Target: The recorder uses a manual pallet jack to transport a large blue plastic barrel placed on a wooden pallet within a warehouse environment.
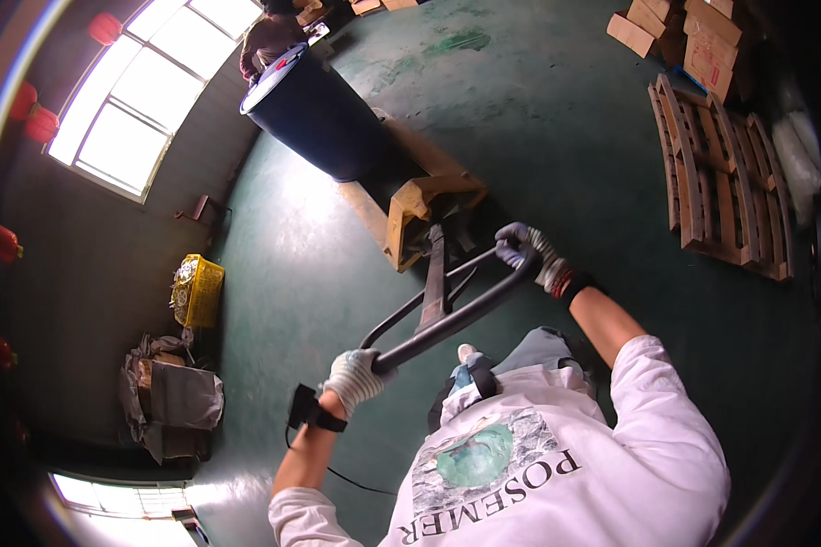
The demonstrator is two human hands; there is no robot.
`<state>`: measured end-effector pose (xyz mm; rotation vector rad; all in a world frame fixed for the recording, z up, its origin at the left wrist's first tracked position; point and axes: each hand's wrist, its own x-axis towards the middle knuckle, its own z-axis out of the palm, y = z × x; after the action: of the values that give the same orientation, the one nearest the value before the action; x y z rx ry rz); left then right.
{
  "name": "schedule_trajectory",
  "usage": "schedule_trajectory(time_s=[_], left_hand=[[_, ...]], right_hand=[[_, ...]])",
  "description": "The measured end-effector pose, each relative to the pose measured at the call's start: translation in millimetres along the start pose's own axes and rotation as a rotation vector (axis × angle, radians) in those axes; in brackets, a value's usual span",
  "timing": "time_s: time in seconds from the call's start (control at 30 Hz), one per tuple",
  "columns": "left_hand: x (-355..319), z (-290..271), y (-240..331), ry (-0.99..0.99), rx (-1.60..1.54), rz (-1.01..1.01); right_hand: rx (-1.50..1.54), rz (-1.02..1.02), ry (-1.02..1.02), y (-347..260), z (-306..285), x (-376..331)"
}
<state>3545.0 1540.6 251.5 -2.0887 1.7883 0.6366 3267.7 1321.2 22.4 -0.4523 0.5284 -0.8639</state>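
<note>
Both arms reach forward, gloved left hand [357, 378] and right hand [527, 252] each closed in a firm grip.

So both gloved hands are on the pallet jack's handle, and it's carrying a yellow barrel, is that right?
Not quite. The barrel on the pallet jack is dark blue, not yellow, as the head view shows. The rest holds: the left hand and right hand, both gloved, each have a closed grip on the handle.

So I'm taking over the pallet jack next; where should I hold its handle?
Grip the black handle loop at its two outer ends, from behind, as the left hand and right hand do. The bar runs crosswise, the shaft joining mid-span.
</note>
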Motion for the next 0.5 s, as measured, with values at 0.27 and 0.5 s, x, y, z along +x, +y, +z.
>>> schedule_trajectory(time_s=[0.27,0.5], left_hand=[[50,155,182,0.132,-0.042,-0.330],[-9,177,226,0.110,-0.074,-0.432]], right_hand=[[0.214,0.232,-0.013,-34,-175,22],[0.254,0.346,-0.043,-32,-181,-42]])
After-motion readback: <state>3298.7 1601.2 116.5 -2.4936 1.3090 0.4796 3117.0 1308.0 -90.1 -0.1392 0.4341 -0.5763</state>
